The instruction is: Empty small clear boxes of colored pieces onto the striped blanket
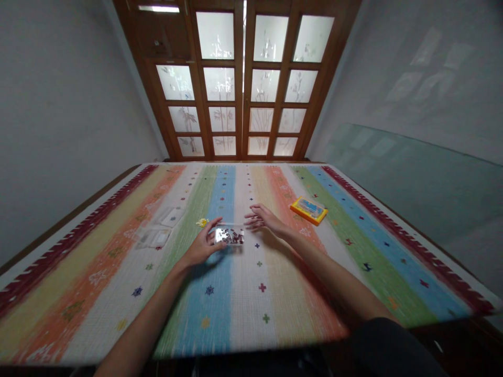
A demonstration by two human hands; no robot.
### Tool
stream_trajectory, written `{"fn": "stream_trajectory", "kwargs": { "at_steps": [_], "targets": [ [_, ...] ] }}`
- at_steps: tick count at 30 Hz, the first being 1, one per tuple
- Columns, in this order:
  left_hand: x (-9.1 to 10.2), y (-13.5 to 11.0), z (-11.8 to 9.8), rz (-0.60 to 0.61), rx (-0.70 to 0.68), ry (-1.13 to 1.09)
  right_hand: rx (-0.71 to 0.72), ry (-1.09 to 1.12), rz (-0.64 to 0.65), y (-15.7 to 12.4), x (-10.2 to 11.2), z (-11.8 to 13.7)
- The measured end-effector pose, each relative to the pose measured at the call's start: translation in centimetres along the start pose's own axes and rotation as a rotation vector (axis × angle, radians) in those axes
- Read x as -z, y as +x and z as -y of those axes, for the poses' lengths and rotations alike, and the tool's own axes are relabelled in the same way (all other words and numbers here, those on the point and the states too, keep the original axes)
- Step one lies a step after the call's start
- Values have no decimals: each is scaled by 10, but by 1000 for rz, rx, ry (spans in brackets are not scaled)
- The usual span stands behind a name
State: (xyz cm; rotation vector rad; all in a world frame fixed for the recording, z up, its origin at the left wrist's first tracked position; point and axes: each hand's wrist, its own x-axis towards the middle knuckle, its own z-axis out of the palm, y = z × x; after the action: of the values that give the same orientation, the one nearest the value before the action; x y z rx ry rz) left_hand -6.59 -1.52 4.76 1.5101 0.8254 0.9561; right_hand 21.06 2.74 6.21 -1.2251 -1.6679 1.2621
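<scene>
My left hand (204, 245) grips a small clear plastic box (230, 236) by its left end, thumb below and fingers above. Many small dark brown pieces show inside the box. Just right of it, my right hand (265, 219) hovers with fingers apart and nothing in them. A little cluster of yellow pieces (202, 222) lies on the cloth behind my left hand. Farther left rests an open clear plastic case (159, 235), hard to make out against the cloth.
A yellow-framed flat case (309, 209) with a blue inner panel lies to the right, beyond my right forearm. The striped tablecloth (231, 324) covers the long table. Wooden doors with frosted panes (222, 84) stand past the far edge, with walls on both sides.
</scene>
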Motion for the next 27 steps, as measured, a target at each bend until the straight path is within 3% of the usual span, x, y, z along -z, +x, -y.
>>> {"fn": "stream_trajectory", "kwargs": {
  "at_steps": [7, 12, 18, 27],
  "targets": [
    [73, -2, -13, -297, -185, 442, 131, -331, 96, -20, 0, -18],
    [105, 4, -11, -394, -328, 800, 204, -535, 175, -28, -4, -14],
    [118, 15, 7, -350, -423, 1028, 227, -704, 248, -27, -2, -8],
    [108, 17, 15, -174, -454, 1085, 264, -852, 303, -19, -6, 3]
  ]
}}
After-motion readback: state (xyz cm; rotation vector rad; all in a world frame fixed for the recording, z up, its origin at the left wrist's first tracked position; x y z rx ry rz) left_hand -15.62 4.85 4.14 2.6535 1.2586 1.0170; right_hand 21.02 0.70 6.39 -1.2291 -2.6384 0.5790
